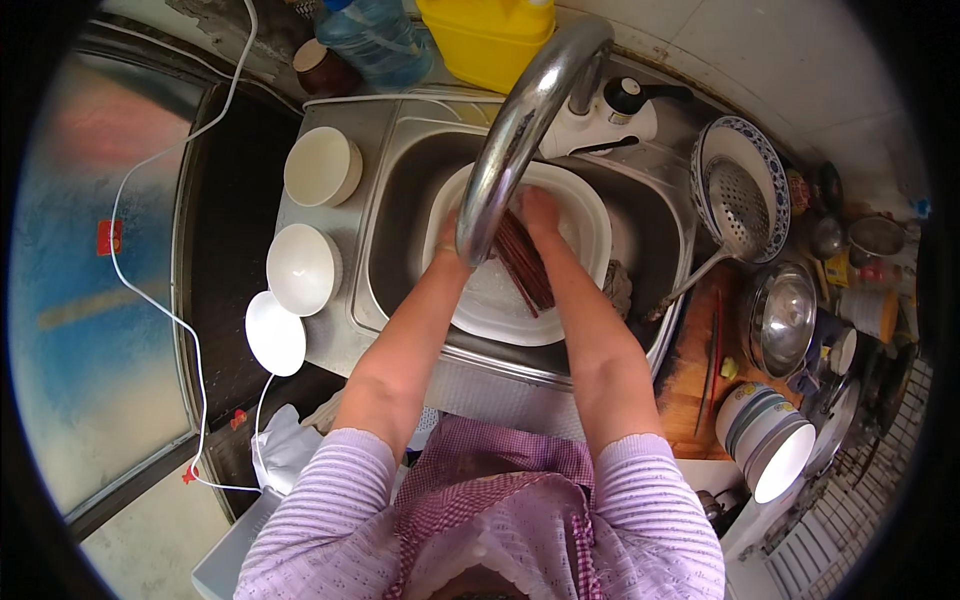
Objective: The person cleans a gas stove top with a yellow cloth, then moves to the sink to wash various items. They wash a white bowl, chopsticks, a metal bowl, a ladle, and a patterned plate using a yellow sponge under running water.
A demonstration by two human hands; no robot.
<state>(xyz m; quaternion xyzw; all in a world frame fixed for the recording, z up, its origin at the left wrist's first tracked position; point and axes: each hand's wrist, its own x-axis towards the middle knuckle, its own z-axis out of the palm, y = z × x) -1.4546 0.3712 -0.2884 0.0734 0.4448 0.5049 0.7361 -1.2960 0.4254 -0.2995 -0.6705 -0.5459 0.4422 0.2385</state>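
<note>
A bundle of dark reddish-brown chopsticks (525,264) lies slanted in a white plastic basin (596,225) with some water in it. The basin sits inside a stainless steel sink (651,247). At the upper end of the bundle, my right hand (538,210) is closed on the chopsticks, its fingertips partly hidden. My left hand (450,229) reaches into the basin's left side. The curved metal faucet (517,127) covers most of that hand, so its fingers cannot be seen. A grey-brown cloth (618,289) rests between the basin and the sink's right wall.
Two white bowls (303,270) and a small white dish (276,334) stand left of the sink. To the right are a patterned bowl (776,180) with a skimmer (739,202), a wooden cutting board (686,367), metal bowls (784,319) and stacked bowls (765,442). A yellow jug (487,41) stands behind.
</note>
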